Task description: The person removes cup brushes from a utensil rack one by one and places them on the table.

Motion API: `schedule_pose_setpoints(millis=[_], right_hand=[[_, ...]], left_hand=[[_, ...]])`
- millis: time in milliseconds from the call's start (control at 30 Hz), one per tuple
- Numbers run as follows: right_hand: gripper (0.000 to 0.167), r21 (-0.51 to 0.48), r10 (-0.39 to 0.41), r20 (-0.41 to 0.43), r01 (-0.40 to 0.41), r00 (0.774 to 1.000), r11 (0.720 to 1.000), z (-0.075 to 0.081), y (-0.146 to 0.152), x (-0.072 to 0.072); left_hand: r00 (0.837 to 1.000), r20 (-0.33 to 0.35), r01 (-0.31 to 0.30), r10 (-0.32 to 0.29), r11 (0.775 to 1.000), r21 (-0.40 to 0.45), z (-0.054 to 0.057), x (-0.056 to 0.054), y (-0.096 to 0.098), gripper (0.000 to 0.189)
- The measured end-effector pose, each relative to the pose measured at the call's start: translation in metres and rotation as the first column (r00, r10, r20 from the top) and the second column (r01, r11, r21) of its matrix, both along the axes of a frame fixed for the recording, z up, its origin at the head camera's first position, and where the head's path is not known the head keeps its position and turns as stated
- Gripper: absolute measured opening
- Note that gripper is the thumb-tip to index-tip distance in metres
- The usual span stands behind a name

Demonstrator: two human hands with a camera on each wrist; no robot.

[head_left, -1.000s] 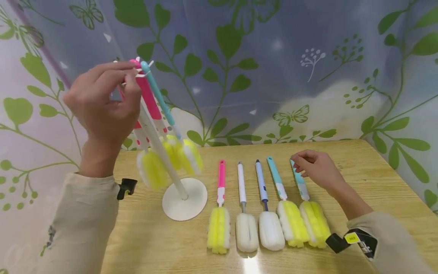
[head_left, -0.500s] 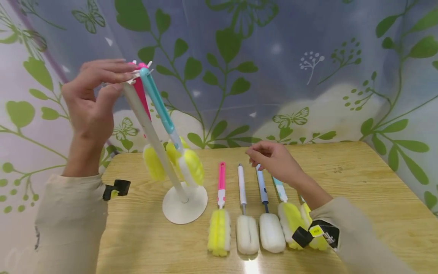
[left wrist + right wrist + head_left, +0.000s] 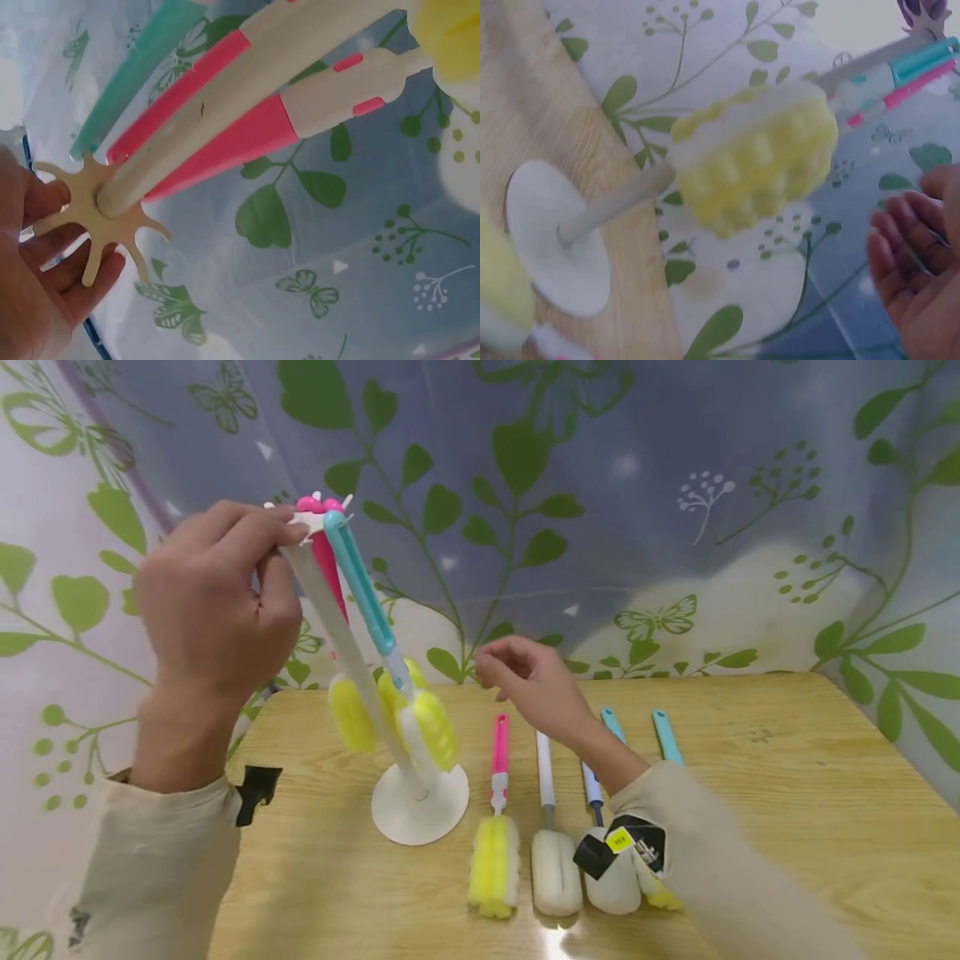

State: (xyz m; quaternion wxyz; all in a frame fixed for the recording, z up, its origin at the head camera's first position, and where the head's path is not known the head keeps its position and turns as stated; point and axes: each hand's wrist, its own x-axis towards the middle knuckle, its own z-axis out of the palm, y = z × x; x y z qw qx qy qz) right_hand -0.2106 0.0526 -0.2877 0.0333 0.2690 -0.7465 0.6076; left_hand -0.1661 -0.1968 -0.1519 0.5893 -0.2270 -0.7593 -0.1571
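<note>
The left hand [image 3: 221, 589] grasps the top of a white stand [image 3: 337, 635], its fingers at the pronged top [image 3: 79, 202]. The right hand [image 3: 536, 685] is unladen, with fingers loosely bent; it is raised over the table, to the right of the stand and apart from it, near the far ends of the pink and white handles below.

The stand's pole leans in the head view and meets a round white base [image 3: 420, 818] on the table. From the prongs hang a teal-handled brush [image 3: 363, 585] and two pink-handled brushes [image 3: 247, 139], yellow-and-white sponge heads lowest.

Right of the base, five brushes lie side by side, heads toward the person: a pink one [image 3: 498, 802], a white one [image 3: 555, 868], a blue one [image 3: 592, 789] and two teal ones [image 3: 667, 739], the last three partly covered by the right arm.

Both sleeves [image 3: 157, 852] are beige, each with a black device at the cuff. The table [image 3: 795, 827] is wood-grained; a leaf-and-butterfly-printed curtain [image 3: 660, 510] stands behind.
</note>
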Motion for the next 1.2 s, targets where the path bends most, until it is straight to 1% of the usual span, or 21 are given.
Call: schedule_pose_setpoints(millis=[33, 67, 100, 167, 300, 433, 533, 633, 733, 800, 900, 1067, 1200], right_hand=[[0.026, -0.039, -0.009, -0.029, 0.007, 1.000, 0.999, 0.003, -0.008, 0.000], [0.026, -0.074, -0.020, -0.059, 0.015, 0.998, 0.997, 0.006, -0.015, 0.000], [0.027, -0.103, -0.027, -0.082, 0.019, 0.996, 0.994, 0.009, -0.022, 0.002], [0.028, -0.134, -0.036, -0.113, 0.021, 0.993, 0.991, 0.015, -0.035, 0.005], [0.034, -0.144, -0.047, -0.152, 0.025, 0.987, 0.989, 0.022, -0.056, 0.010], [0.038, -0.155, -0.062, -0.188, 0.032, 0.980, 0.987, 0.022, -0.072, 0.012], [0.037, -0.168, -0.091, -0.227, 0.053, 0.970, 0.984, 0.020, -0.079, 0.014], [0.035, -0.170, -0.117, -0.277, 0.071, 0.954, 0.983, 0.019, -0.083, 0.015], [0.034, -0.170, -0.123, -0.303, 0.074, 0.945, 0.983, 0.021, -0.086, 0.015], [0.034, -0.167, -0.120, -0.303, 0.071, 0.945, 0.983, 0.023, -0.087, 0.016], [0.033, -0.170, -0.111, -0.279, 0.065, 0.954, 0.983, 0.025, -0.087, 0.016], [0.032, -0.175, -0.091, -0.230, 0.051, 0.969, 0.983, 0.026, -0.089, 0.017], [0.030, -0.202, -0.082, -0.213, 0.038, 0.974, 0.979, 0.028, -0.088, 0.017]], left_hand=[[1.000, -0.009, -0.030, 0.030, 1.000, -0.008, -0.001, 0.001, 0.002, 0.034], [0.999, -0.016, -0.048, 0.048, 0.999, -0.014, -0.001, 0.002, 0.003, 0.033], [0.998, -0.023, -0.059, 0.059, 0.998, -0.013, -0.002, 0.002, 0.003, 0.032], [0.997, -0.040, -0.058, 0.059, 0.998, 0.005, -0.003, 0.001, 0.004, 0.030], [0.998, -0.056, -0.034, 0.037, 0.998, 0.043, -0.006, -0.003, 0.005, 0.029], [0.998, -0.054, -0.027, 0.031, 0.998, 0.063, -0.007, -0.003, 0.006, 0.032], [0.998, -0.057, -0.035, 0.039, 0.997, 0.071, -0.007, -0.004, 0.006, 0.033], [0.996, -0.066, -0.055, 0.060, 0.995, 0.080, -0.007, -0.004, 0.007, 0.033], [0.993, -0.086, -0.075, 0.083, 0.993, 0.092, -0.007, -0.004, 0.008, 0.033], [0.990, -0.102, -0.086, 0.096, 0.991, 0.098, -0.005, -0.004, 0.010, 0.031], [0.987, -0.114, -0.105, 0.115, 0.990, 0.092, -0.004, -0.004, 0.012, 0.028], [0.983, -0.099, -0.148, 0.156, 0.986, 0.078, -0.005, -0.003, 0.013, 0.024], [0.977, -0.094, -0.187, 0.193, 0.980, 0.073, -0.005, -0.003, 0.015, 0.021]])
